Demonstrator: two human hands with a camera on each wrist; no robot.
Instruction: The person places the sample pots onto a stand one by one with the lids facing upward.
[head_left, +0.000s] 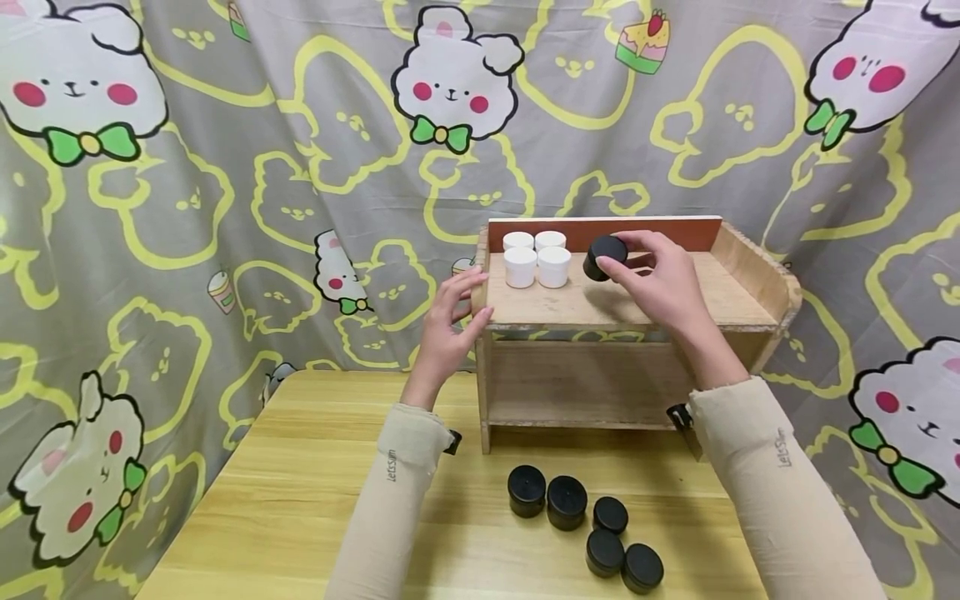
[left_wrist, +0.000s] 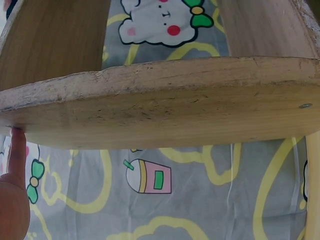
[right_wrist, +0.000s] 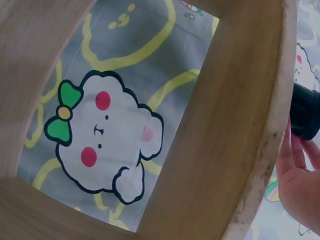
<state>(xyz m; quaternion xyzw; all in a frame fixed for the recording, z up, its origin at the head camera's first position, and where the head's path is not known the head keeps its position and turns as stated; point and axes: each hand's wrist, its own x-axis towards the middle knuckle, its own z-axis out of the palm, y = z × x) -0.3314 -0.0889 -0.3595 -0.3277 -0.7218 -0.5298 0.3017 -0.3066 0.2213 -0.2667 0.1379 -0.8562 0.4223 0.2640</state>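
Observation:
My right hand (head_left: 660, 279) pinches a small round black jar (head_left: 606, 257) between thumb and fingers, over the top board of a wooden shelf (head_left: 525, 308). In the right wrist view, the black jar (right_wrist: 306, 111) shows at the right edge, with the hand (right_wrist: 302, 187) below it. Left of this jar, several white jars (head_left: 553, 267) stand in a tight group on the board. My left hand (head_left: 447, 329) touches the shelf's left side panel with its fingers fairly straight. One finger meets the outer face of the side panel (left_wrist: 165, 115) in the left wrist view.
Several black jars (head_left: 566, 502) stand on the wooden table (head_left: 300, 483) in front of the shelf. The shelf has a lower board (head_left: 577, 412), a raised back rail and side panels. A patterned curtain (head_left: 247, 192) hangs behind and at both sides.

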